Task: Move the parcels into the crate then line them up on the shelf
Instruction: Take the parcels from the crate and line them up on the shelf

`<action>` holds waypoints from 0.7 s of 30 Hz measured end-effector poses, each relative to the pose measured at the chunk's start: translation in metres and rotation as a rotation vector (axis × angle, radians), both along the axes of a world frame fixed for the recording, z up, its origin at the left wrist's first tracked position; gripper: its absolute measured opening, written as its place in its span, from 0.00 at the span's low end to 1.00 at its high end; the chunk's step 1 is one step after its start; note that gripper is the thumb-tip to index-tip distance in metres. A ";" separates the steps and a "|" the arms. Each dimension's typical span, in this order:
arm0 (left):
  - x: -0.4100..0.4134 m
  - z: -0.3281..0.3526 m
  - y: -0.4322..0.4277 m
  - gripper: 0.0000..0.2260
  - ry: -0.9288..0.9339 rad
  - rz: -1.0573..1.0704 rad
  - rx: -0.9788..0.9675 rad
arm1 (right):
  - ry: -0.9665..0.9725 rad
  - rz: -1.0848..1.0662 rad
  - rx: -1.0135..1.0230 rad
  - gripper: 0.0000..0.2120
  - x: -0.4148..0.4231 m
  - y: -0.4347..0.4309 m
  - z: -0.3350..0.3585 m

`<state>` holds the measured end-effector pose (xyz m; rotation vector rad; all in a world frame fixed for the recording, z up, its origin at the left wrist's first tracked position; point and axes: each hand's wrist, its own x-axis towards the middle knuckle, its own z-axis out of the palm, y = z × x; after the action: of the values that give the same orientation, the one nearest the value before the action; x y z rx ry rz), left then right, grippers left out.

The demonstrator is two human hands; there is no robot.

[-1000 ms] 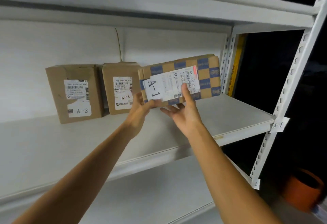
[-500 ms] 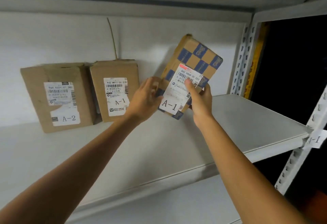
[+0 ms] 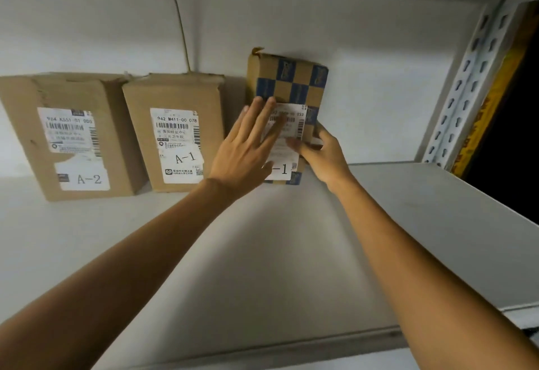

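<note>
Against the back wall at the far side of the shelf, the checkered parcel stands upright on its short end, its white label facing us. Our left hand lies flat on its front, fingers straight and spread across the label's left half. Our right hand grips the parcel's lower right edge, thumb on the label and the other fingers curled round the side. Just left of it stands the plain A-1 parcel, and left again, touching that one, the A-2 parcel. A perforated upright rises at the right.
</note>
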<state>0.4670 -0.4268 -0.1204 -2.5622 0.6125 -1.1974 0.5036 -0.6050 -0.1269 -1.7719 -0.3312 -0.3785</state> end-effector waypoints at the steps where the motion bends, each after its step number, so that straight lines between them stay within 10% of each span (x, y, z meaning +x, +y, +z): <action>1: 0.002 -0.002 -0.001 0.38 0.004 0.022 0.014 | 0.000 0.008 -0.001 0.28 0.003 -0.002 -0.001; 21: -0.034 0.010 0.007 0.30 0.179 -0.128 -0.065 | 0.116 -0.272 -0.281 0.27 -0.071 -0.001 0.019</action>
<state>0.4331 -0.4200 -0.1102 -2.7423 0.7994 -1.0478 0.4323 -0.6061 -0.1078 -2.1134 -0.0610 -0.4357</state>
